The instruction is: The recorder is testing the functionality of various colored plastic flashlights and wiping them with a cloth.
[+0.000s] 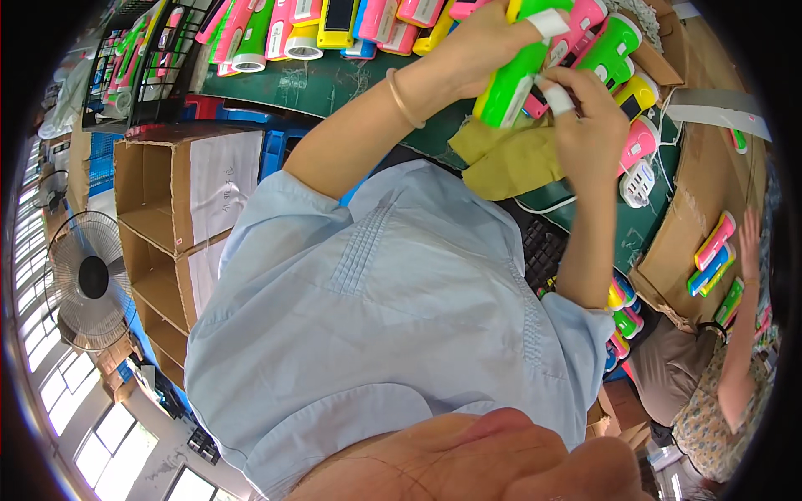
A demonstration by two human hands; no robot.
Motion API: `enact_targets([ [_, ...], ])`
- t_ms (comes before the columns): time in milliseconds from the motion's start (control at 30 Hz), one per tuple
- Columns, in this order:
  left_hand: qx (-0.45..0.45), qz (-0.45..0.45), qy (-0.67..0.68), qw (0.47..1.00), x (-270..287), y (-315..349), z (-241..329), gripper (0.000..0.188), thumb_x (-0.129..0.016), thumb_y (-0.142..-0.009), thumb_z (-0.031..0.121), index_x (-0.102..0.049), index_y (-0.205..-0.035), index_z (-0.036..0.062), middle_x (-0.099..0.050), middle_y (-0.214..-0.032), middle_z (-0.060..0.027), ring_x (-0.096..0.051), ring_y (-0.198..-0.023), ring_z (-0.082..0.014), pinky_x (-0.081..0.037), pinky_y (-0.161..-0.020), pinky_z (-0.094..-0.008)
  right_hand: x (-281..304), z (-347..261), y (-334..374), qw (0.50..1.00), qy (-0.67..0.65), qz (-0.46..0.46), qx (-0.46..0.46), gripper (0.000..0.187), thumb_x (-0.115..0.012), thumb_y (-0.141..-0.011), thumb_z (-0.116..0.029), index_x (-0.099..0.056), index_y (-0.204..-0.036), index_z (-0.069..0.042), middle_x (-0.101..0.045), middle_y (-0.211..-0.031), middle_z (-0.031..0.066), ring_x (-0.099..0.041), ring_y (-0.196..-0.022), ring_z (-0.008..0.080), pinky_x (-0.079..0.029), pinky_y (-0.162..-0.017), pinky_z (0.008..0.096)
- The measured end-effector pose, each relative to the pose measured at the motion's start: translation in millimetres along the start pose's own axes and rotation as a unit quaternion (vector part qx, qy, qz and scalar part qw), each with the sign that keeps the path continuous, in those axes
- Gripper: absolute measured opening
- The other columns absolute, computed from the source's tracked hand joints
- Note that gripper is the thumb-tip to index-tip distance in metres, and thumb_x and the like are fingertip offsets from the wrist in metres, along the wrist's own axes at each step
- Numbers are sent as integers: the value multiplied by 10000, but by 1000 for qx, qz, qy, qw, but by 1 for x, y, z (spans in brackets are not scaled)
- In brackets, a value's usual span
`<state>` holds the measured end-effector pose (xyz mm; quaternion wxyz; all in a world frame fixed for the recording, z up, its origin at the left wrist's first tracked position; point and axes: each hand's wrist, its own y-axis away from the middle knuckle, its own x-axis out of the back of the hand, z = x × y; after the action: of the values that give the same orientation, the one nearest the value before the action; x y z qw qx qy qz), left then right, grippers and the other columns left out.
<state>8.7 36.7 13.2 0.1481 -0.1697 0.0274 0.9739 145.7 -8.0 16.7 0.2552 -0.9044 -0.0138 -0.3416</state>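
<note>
At far left, a round fan with a wire guard (92,277) stands near a black wire basket (142,125) that holds more coloured flashlights; next comes an open-fronted stack of brown cardboard boxes (154,200); then a row of pink, green, yellow and blue plastic flashlights (337,25) lies along a dark green tabletop (305,90); the left hand (484,52), its thumb wrapped in white, is closed round a bright green plastic flashlight (511,90) with yellow at its edge, held tilted over the table; just below that flashlight lies a crumpled olive-yellow cloth (514,160); the right hand (595,118), also with one digit wrapped in white, has its fingers bent, tips drawn close together at the green flashlight's side; whether they grip anything, I cannot tell; farther right sit a white power strip (638,185), a brown cardboard sheet (693,188) with some flashlights on it, and a co-worker's raised hand (749,238).
</note>
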Motion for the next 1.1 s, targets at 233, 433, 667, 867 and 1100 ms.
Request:
enact_targets([
  [233, -53, -172, 299, 937, 9, 14, 7, 631, -455, -813, 597, -434, -1141, 59, -544, -954, -69, -554, -733, -154, -483, -615, -290, -1, -26, 38, 983, -79, -66, 149, 280, -660, -678, -83, -583, -943, -38, -531, -817, 60, -521, -748, 218, -412, -605, 302],
  [433, 21, -115, 419, 901, 24, 18, -27, 750, -288, -780, 728, -436, -1120, 76, -544, -833, -49, -534, -691, -178, -453, -636, -342, -9, -17, 64, 943, -92, -82, 310, 314, -640, -613, -25, -608, -925, -32, -508, -780, 62, -494, -688, 203, -395, -563, 320],
  [667, -191, -166, -115, 961, 32, 48, -48, 829, -642, -654, 644, -465, -1153, 6, -593, -997, -112, -513, -964, -254, -396, -863, -380, -38, 3, 68, 984, -171, 38, -29, 638, -819, -533, -160, -531, -1079, 3, -543, -863, 112, -559, -778, 262, -451, -652, 324],
  [867, -232, -90, -217, 944, 17, 71, -28, 724, -781, -659, 288, -402, -1215, 20, -574, -1050, -112, -591, -914, -222, -448, -806, -317, -38, 8, 78, 928, -304, -94, -194, 568, -737, -677, -129, -474, -1164, -2, -500, -945, 87, -530, -891, 205, -433, -750, 287],
  [1100, -134, -100, -423, 891, 12, 74, -18, 790, -766, -673, 263, -313, -1255, -19, -546, -1097, -188, -568, -1003, -309, -459, -824, -355, -18, 37, 94, 951, -225, 4, -214, 187, -461, -890, -81, -564, -994, 36, -545, -849, 81, -515, -788, 159, -403, -705, 250],
])
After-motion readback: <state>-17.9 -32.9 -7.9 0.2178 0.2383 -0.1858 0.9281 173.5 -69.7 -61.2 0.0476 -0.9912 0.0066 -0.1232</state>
